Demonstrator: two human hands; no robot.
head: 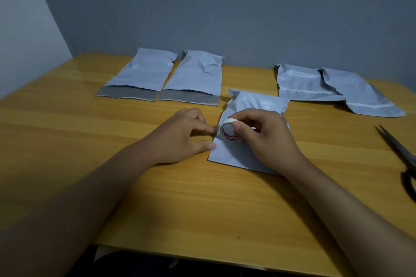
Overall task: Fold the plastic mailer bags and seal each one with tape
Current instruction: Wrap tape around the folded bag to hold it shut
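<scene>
1. The right hand (265, 139) grips the tape roll (229, 131) over the folded mailer bag (238, 155) at the desk's (202, 209) middle; a slack grip could drop it.
2. The left hand (180, 137), fingers loosely curled, seemingly pinches the tape end; it may tear.
3. Unpinned, the fold might spring open.
4. Scissors (403, 159) lie well right of the bag.

A glossy yellow wooden table (180, 198) carries five grey plastic mailer bags: one (236, 155) under the right hand (267, 139), two (144, 74) beyond the left hand (180, 137), two (308, 83) beyond the right. Black-handled steel scissors (403, 159) lie well right of it.
</scene>
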